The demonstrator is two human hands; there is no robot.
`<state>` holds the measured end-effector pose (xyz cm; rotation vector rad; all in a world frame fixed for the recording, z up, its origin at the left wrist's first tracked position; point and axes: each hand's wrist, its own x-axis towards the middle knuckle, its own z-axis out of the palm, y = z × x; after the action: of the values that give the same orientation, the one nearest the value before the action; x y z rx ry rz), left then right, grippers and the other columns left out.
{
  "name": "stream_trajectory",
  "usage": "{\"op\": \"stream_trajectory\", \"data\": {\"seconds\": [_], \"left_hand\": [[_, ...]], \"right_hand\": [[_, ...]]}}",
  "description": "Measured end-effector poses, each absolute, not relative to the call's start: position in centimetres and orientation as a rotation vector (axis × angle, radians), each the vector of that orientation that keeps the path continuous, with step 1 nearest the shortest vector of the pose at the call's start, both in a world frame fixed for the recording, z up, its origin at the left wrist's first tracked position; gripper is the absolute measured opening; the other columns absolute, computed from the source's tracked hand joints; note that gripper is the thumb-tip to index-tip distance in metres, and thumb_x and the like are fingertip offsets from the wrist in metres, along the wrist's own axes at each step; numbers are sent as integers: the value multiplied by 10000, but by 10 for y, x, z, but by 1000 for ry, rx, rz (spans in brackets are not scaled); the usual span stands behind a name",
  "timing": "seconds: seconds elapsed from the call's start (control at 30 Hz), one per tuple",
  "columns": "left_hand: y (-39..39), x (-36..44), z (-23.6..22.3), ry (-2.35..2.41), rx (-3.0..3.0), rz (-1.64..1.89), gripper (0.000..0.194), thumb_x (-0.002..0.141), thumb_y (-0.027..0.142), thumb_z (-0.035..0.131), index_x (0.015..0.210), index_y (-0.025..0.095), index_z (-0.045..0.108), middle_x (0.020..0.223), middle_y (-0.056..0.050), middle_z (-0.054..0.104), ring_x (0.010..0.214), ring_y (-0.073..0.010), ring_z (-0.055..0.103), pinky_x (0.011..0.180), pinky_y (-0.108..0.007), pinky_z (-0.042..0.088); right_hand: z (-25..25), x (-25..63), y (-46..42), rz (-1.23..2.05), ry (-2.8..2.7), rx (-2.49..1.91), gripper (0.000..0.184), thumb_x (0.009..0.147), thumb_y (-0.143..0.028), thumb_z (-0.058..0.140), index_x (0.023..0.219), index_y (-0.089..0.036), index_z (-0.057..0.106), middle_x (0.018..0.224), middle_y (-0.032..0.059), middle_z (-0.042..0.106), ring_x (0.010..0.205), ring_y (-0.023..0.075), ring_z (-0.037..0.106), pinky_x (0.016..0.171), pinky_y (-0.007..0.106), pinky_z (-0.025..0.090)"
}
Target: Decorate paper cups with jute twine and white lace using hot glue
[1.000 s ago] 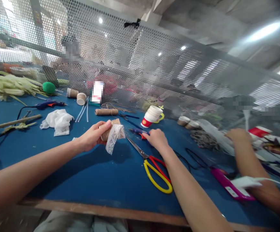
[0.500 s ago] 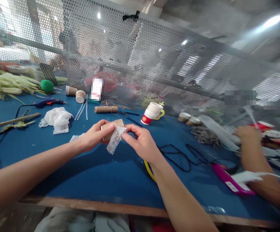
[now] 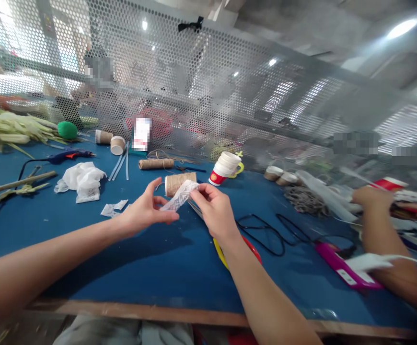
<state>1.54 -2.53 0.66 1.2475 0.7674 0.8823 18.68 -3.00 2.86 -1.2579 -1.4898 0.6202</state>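
Observation:
My right hand (image 3: 214, 211) pinches one end of a white lace strip (image 3: 178, 200) between thumb and fingers. Behind the strip lies a twine-wrapped paper cup (image 3: 176, 184) on its side; whether the right fingers also touch it, I cannot tell. My left hand (image 3: 149, 207) has its thumb and fingers spread, with the strip's free end beside its fingers. Scissors with yellow and red handles (image 3: 221, 253) lie on the table, partly covered by my right hand and wrist.
Crumpled white lace (image 3: 81, 181) and a small lace scrap (image 3: 114, 208) lie left. A twine roll (image 3: 156, 164) and stacked paper cups (image 3: 225, 167) stand behind. A glue gun (image 3: 70, 155) rests left. At right are a purple power strip (image 3: 345, 266) and another person's arm (image 3: 377, 215).
My right hand left the blue tool near the scissors and took the lace end. My left hand has let go of the wrapped cup, and its fingers have spread.

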Motion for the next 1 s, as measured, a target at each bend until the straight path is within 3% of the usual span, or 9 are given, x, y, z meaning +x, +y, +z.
{"op": "stream_trajectory", "data": {"seconds": [0.07, 0.13, 0.23, 0.33, 0.5, 0.67, 1.0], "left_hand": [[-27, 16, 2, 834, 1538, 988, 1022, 614, 189, 718, 1389, 245, 54, 816, 23, 522, 601, -99, 515, 623, -271, 430], [-27, 14, -2, 844, 1857, 1036, 802, 659, 155, 662, 1345, 252, 258, 851, 4, 518, 662, -115, 509, 641, -267, 430], [-25, 11, -4, 838, 2213, 1096, 349, 750, 100, 523, 1082, 203, 554, 869, -36, 546, 745, -137, 533, 701, -270, 440], [-23, 8, 0, 820, 2332, 1215, 173, 815, 138, 472, 877, 178, 628, 822, -49, 561, 719, -127, 550, 673, -247, 450], [-21, 2, 14, 715, 2191, 1456, 81, 783, 225, 584, 747, 172, 634, 761, -40, 589, 709, -132, 562, 650, -249, 460], [-18, -2, 28, 710, 1707, 1541, 149, 734, 291, 652, 719, 152, 600, 689, -17, 628, 648, -121, 566, 625, -243, 459], [-2, -6, 26, 622, 1293, 1524, 146, 704, 255, 673, 695, 142, 581, 595, 24, 591, 551, -71, 536, 580, -212, 452]], "right_hand": [[28, 189, -29, 571, -1496, -1292, 151, 718, -316, 587, 728, -166, 586, 737, 38, 646, 706, 173, 572, 717, 302, 443], [27, 191, -29, 570, -1492, -1310, 154, 722, -320, 580, 731, -166, 588, 740, 39, 650, 703, 175, 575, 713, 303, 445], [27, 192, -30, 594, -1492, -1326, 167, 717, -333, 581, 720, -166, 584, 725, 36, 648, 687, 175, 577, 688, 298, 448], [28, 191, -32, 627, -1526, -1331, 171, 722, -336, 577, 723, -165, 581, 720, 36, 646, 686, 177, 581, 661, 291, 448], [27, 191, -36, 597, -1677, -1315, 159, 748, -321, 558, 734, -166, 589, 748, 45, 646, 726, 186, 589, 694, 314, 457], [23, 188, -41, 504, -1868, -1190, 119, 776, -299, 573, 749, -185, 592, 886, 69, 631, 872, 193, 581, 840, 355, 436], [33, 183, -55, 604, -2071, -957, 51, 796, -207, 562, 755, -188, 587, 929, 82, 587, 967, 183, 551, 874, 352, 431]]}}
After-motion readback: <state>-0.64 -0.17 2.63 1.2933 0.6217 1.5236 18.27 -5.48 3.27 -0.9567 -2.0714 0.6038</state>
